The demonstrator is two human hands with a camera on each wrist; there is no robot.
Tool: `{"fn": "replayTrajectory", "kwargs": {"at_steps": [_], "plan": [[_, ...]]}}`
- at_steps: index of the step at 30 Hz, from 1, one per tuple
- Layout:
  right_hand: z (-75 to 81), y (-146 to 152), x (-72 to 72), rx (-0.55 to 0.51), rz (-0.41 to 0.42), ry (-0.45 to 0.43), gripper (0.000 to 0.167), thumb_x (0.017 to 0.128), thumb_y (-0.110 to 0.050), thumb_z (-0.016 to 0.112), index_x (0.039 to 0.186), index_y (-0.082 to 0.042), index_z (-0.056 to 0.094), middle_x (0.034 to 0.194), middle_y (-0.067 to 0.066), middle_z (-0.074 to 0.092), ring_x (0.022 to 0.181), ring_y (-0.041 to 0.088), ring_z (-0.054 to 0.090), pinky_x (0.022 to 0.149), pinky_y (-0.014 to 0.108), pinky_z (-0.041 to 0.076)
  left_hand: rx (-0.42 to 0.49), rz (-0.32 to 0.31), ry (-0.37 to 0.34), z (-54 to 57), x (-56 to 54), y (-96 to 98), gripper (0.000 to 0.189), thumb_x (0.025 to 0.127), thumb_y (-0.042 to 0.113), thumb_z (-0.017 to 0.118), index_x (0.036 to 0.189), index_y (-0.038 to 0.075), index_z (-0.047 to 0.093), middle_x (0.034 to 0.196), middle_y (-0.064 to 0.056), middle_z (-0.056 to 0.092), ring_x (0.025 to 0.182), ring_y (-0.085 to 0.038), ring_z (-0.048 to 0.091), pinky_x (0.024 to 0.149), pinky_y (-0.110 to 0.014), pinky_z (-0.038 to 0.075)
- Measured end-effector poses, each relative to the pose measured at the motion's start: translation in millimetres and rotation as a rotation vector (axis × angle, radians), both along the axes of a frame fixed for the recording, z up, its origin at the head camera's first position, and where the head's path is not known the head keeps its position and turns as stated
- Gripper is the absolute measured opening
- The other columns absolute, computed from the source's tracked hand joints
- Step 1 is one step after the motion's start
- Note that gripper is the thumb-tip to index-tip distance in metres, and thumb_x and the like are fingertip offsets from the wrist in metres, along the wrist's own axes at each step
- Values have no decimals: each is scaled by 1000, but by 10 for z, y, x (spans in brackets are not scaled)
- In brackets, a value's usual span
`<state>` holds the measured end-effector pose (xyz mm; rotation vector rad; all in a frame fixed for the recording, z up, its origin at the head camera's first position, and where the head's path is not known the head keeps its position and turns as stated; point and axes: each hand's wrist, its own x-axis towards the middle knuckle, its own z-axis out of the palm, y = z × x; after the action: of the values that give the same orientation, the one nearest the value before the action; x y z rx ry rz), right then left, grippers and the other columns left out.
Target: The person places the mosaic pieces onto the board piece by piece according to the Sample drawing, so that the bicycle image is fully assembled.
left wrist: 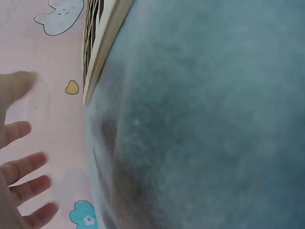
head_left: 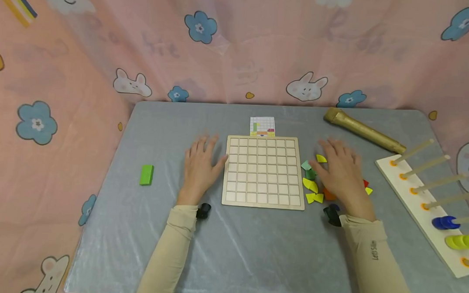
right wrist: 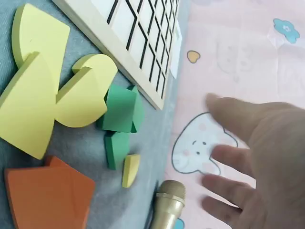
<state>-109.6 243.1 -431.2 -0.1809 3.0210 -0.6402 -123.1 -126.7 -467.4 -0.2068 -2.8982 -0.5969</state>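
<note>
Between your two hands: the wooden grid board (head_left: 260,178) lies flat on the grey table (head_left: 253,256), a small printed card (head_left: 262,125) at its far edge.
Left hand (head_left: 199,170): your fingers are spread and hold nothing; the thumb reaches towards the board's left edge, though the left wrist view shows it apart from the wood.
Right hand (head_left: 342,173): your fingers are also spread, with nothing in them, and the hand hovers over the loose pieces without touching any that the right wrist view shows.
Yellow pieces (right wrist: 81,98): several lie beside the board's right edge, some overlapping; they look light, stiff and smooth, so pinch each by its thick sides rather than its flat face.
Green pieces (right wrist: 120,110): they sit bunched near the board; their straight edges should suit thumb and forefinger.
Orange pieces (right wrist: 50,193): they look broader and probably as rigid; grip them across opposite edges.
Board handling: likely light and stiff, best held by its raised rim.
Green block (head_left: 146,175): it rests well apart, off to your left.
</note>
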Motion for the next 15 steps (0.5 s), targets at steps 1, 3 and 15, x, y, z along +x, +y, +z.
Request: {"fn": "replayTrajectory", "kwargs": {"at_steps": [1, 3, 15], "plan": [[-13, -12, -10, 6, 2, -5, 64, 106, -37, 65, 157, -5, 46, 162, 29, 40, 150, 53, 30, 116, 75, 17, 11, -4, 8, -5, 8, 1, 62, 104, 46, 66, 157, 18, 50, 153, -16, 54, 145, -36, 47, 112, -57, 41], [-53, -41, -34, 14, 7, -17, 53, 104, -32, 69, 146, -2, 58, 147, 29, 53, 137, 52, 40, 108, 73, 24, 52, -8, -3, -4, 30, 5, 51, 101, 38, 73, 145, 14, 61, 129, -13, 67, 122, -33, 59, 96, -50, 48], [-254, -154, -95, 49, 4, 10, 33, 97, -24, 78, 116, 2, 75, 116, 25, 66, 112, 46, 54, 94, 67, 32, 258, -10, -285, -80, 157, -7, 37, 97, 28, 80, 128, 13, 68, 90, 1, 65, 73, -17, 55, 68, -32, 45]]}}
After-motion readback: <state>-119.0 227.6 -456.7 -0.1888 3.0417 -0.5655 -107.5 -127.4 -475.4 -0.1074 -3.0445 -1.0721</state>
